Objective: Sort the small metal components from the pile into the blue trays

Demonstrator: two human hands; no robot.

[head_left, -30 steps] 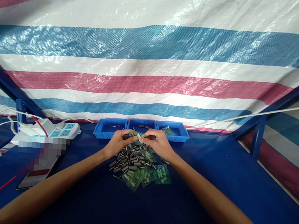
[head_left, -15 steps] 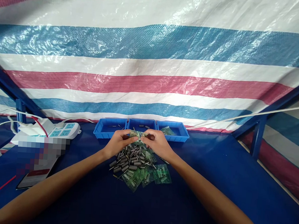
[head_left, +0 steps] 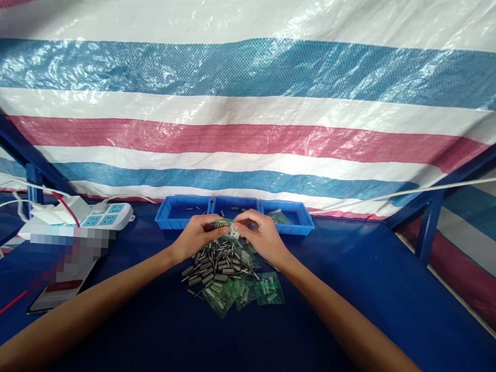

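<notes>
Pinched between my two hands is a small clear, green-tinted plastic bag with pale slim parts visible in it. My left hand grips its left side with thumb and fingers. My right hand is closed on its right side, thumb and fingertips together. Just below the hands lies a heap of small grey cylindrical parts with thin metal pins. More filled bags rest along the heap's near edge, among them a green bag and another bag to the right.
Behind my hands stand three blue bins: a left bin, a middle bin with a few parts, and a right bin holding a bag. On the left are a white power strip with cables and a phone.
My right hand has risen slightly and its fingers have shifted at the bag, showing more of the bag's pale contents. My left hand stays nearly in place.
</notes>
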